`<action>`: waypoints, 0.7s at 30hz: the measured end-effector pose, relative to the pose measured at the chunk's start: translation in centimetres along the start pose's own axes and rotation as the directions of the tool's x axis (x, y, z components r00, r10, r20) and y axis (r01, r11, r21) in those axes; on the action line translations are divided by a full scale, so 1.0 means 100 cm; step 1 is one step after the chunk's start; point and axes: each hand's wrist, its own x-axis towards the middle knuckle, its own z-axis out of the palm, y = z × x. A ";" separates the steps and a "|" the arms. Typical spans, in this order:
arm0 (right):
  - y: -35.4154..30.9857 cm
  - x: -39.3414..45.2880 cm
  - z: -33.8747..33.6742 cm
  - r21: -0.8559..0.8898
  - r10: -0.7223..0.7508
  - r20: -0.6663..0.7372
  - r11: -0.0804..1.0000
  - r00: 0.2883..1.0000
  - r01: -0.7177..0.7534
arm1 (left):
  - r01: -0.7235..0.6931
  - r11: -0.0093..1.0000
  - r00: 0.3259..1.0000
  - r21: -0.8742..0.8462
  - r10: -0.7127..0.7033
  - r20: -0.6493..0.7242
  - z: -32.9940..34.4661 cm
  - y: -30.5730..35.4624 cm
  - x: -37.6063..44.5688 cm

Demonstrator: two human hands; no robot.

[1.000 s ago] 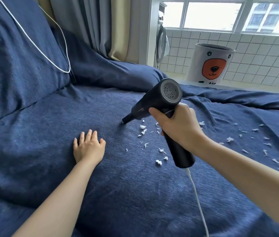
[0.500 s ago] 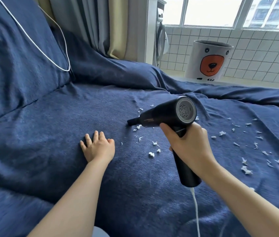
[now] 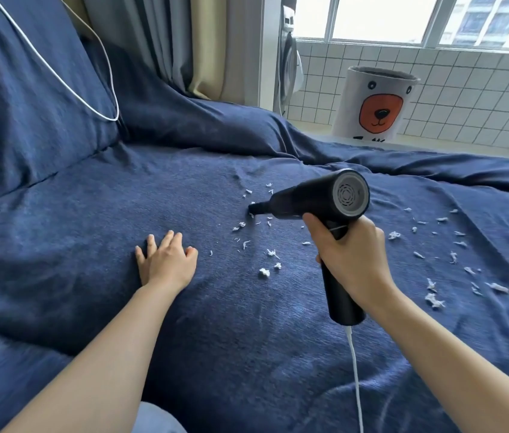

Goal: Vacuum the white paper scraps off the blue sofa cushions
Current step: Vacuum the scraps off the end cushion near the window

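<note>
From the head camera, the right hand is gripping the handle of a black handheld vacuum, fingers curled round it, and is pointing its narrow nozzle leftward and down so the tip is sitting at the fabric of the blue seat cushion. A white power cord is trailing from the bottom of the handle toward the viewer across the cushion. The left hand is lying palm down on the cushion to the left of the nozzle, fingers straight and slightly spread, holding nothing. White paper scraps are lying scattered in two patches: one cluster is sitting around and just in front of the nozzle, between the two hands, and a wider scatter is lying to the right of the vacuum, partly behind the right forearm. The back cushion is rising at left, with a second white cable looping down over it. Rumpled blue cover fabric is bunching up along the far edge of the seat. Beyond it, a white bin with an orange bear face is standing against a white tiled wall under a window, and grey and beige curtains are hanging beside a white appliance.
</note>
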 end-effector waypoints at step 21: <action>-0.003 0.072 0.048 0.052 0.030 -0.097 0.998 0.995 -0.026 | -0.023 1.000 0.999 0.013 0.024 -0.028 0.006 0.000 0.002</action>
